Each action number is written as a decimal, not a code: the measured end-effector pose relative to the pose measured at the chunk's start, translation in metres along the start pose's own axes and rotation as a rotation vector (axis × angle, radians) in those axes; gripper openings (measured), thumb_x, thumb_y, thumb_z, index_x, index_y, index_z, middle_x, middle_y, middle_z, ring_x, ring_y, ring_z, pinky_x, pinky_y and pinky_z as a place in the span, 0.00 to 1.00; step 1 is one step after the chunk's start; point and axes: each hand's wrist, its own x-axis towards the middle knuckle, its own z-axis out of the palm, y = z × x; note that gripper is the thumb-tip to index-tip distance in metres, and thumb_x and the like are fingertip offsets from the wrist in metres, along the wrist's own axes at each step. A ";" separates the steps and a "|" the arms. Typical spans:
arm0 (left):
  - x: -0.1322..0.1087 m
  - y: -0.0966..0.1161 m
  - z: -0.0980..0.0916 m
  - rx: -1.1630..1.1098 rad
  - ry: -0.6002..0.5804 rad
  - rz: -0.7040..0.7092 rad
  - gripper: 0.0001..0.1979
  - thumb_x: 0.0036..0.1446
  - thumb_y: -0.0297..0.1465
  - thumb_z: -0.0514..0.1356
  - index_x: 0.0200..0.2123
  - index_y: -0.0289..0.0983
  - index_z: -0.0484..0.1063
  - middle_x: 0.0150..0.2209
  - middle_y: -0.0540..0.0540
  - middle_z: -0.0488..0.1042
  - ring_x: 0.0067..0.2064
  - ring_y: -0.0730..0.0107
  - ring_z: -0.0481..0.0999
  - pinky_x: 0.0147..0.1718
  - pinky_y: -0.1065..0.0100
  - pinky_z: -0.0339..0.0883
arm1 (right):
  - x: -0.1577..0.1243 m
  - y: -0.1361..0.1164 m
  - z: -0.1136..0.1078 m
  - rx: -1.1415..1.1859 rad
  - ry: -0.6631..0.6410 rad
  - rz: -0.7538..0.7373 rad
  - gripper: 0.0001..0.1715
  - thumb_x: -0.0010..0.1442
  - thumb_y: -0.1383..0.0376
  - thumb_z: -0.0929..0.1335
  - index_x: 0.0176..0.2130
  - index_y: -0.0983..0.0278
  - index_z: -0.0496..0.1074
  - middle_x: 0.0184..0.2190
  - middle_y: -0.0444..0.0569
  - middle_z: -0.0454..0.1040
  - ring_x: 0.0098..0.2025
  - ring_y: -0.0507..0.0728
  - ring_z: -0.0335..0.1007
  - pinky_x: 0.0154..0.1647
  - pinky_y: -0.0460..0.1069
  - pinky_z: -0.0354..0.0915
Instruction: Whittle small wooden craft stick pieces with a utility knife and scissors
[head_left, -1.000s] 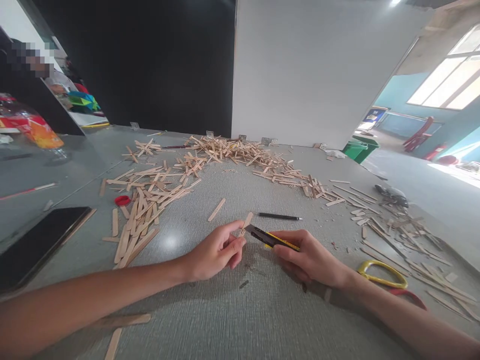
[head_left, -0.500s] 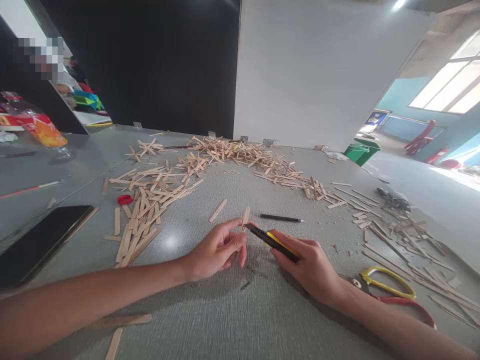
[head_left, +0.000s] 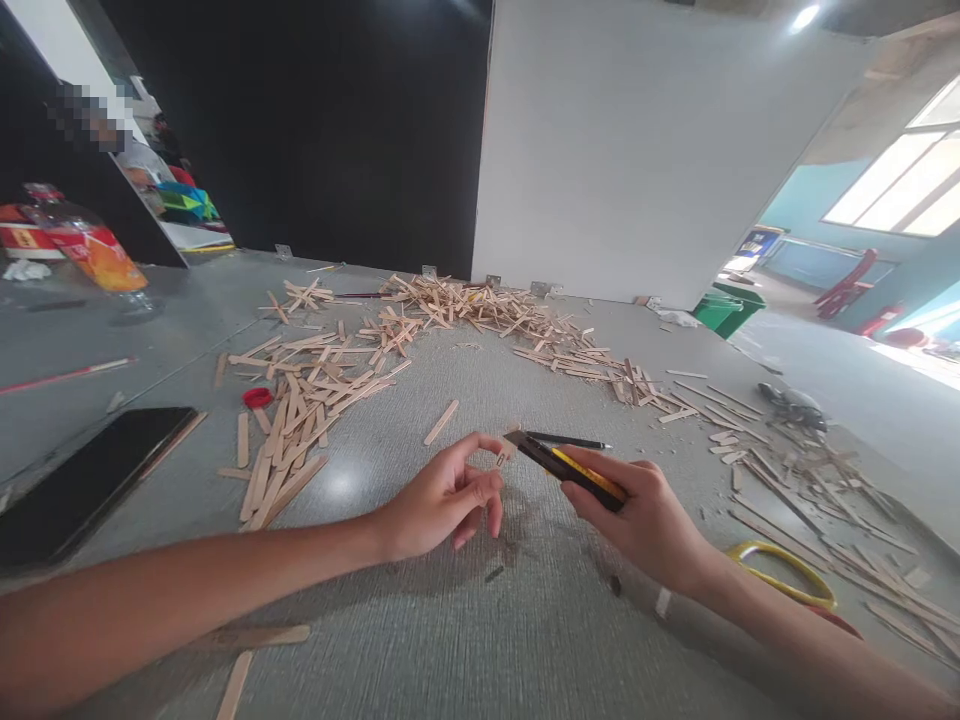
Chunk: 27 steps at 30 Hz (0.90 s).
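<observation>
My left hand [head_left: 450,495] is at the middle of the grey table [head_left: 480,620], its thumb and fingers pinched on a short piece of wooden craft stick [head_left: 501,458]. My right hand [head_left: 641,515] grips a yellow and black utility knife [head_left: 570,465]. The knife's tip sits just right of the stick piece, almost touching it. A black pen [head_left: 566,441] lies just beyond the knife.
Heaps of wooden sticks [head_left: 315,385] spread across the left, back and right of the table. A dark phone [head_left: 82,485] lies at the left, a red cap [head_left: 257,397] near it. Yellow-handled scissors [head_left: 784,570] lie beside my right forearm. A plastic bottle [head_left: 82,250] stands far left.
The long stick in my left hand is now only a short piece. My right hand with the knife has moved up and slightly right. The view has shifted a little.
</observation>
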 end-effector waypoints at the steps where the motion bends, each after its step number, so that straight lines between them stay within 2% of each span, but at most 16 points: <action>1: 0.000 0.000 0.000 0.000 0.002 0.003 0.18 0.75 0.47 0.60 0.54 0.41 0.62 0.27 0.54 0.80 0.16 0.79 0.64 0.17 0.76 0.57 | 0.000 0.000 -0.001 -0.013 -0.001 -0.002 0.27 0.70 0.58 0.68 0.57 0.74 0.83 0.24 0.43 0.67 0.22 0.51 0.48 0.19 0.47 0.52; 8: 0.000 0.001 0.002 0.020 0.042 0.017 0.19 0.74 0.49 0.59 0.52 0.42 0.61 0.26 0.55 0.79 0.16 0.79 0.62 0.16 0.75 0.56 | 0.002 -0.001 -0.006 -0.133 -0.018 -0.015 0.24 0.69 0.58 0.68 0.55 0.67 0.85 0.20 0.39 0.66 0.20 0.51 0.47 0.19 0.48 0.52; 11: 0.001 0.000 0.002 0.039 0.081 0.023 0.19 0.74 0.50 0.58 0.52 0.42 0.62 0.27 0.54 0.78 0.16 0.78 0.63 0.17 0.75 0.57 | 0.004 -0.004 -0.015 -0.209 -0.002 0.008 0.24 0.70 0.56 0.67 0.56 0.65 0.83 0.22 0.41 0.71 0.20 0.52 0.53 0.21 0.48 0.56; 13: 0.002 0.000 0.002 0.058 0.110 0.024 0.19 0.74 0.50 0.58 0.52 0.41 0.64 0.27 0.55 0.77 0.17 0.78 0.63 0.17 0.74 0.57 | 0.006 -0.005 -0.023 -0.277 -0.004 0.032 0.25 0.72 0.54 0.66 0.58 0.63 0.81 0.24 0.44 0.76 0.21 0.54 0.62 0.25 0.49 0.61; 15: 0.001 0.001 0.003 0.086 0.131 0.019 0.20 0.73 0.50 0.58 0.52 0.39 0.66 0.28 0.55 0.76 0.18 0.78 0.63 0.18 0.74 0.57 | 0.007 -0.005 -0.030 -0.356 -0.033 0.056 0.26 0.75 0.53 0.64 0.62 0.62 0.79 0.32 0.49 0.83 0.28 0.59 0.73 0.32 0.52 0.67; 17: 0.000 0.003 0.005 0.120 0.143 0.007 0.20 0.73 0.49 0.59 0.51 0.38 0.68 0.27 0.56 0.73 0.19 0.78 0.63 0.19 0.74 0.57 | 0.008 -0.003 -0.035 -0.432 -0.075 0.077 0.28 0.76 0.54 0.61 0.65 0.63 0.76 0.43 0.57 0.86 0.39 0.66 0.81 0.42 0.58 0.71; 20: -0.002 0.011 0.007 0.182 0.146 -0.016 0.19 0.73 0.48 0.59 0.50 0.37 0.71 0.25 0.57 0.69 0.22 0.75 0.62 0.19 0.74 0.56 | 0.009 0.002 -0.037 -0.512 -0.138 0.089 0.30 0.77 0.57 0.58 0.68 0.66 0.71 0.52 0.64 0.84 0.50 0.72 0.82 0.51 0.64 0.72; 22: -0.004 0.018 0.008 0.230 0.131 -0.025 0.16 0.73 0.45 0.59 0.48 0.37 0.72 0.25 0.57 0.67 0.23 0.75 0.62 0.20 0.74 0.57 | 0.007 0.007 -0.039 -0.537 -0.176 0.073 0.30 0.78 0.58 0.58 0.70 0.65 0.70 0.51 0.62 0.83 0.51 0.69 0.82 0.53 0.63 0.73; 24: -0.006 0.028 0.009 0.280 0.123 -0.022 0.14 0.74 0.42 0.58 0.47 0.37 0.74 0.27 0.55 0.69 0.24 0.74 0.63 0.21 0.74 0.57 | 0.000 0.015 -0.048 -0.550 -0.200 0.043 0.28 0.78 0.57 0.60 0.70 0.59 0.70 0.53 0.57 0.83 0.53 0.65 0.82 0.55 0.59 0.75; 27: -0.009 0.048 0.009 0.346 0.133 -0.003 0.13 0.76 0.40 0.55 0.48 0.38 0.75 0.30 0.54 0.70 0.26 0.74 0.63 0.23 0.73 0.58 | -0.026 0.036 -0.075 -0.613 -0.138 0.046 0.22 0.75 0.52 0.68 0.65 0.48 0.76 0.58 0.50 0.82 0.59 0.62 0.79 0.59 0.55 0.74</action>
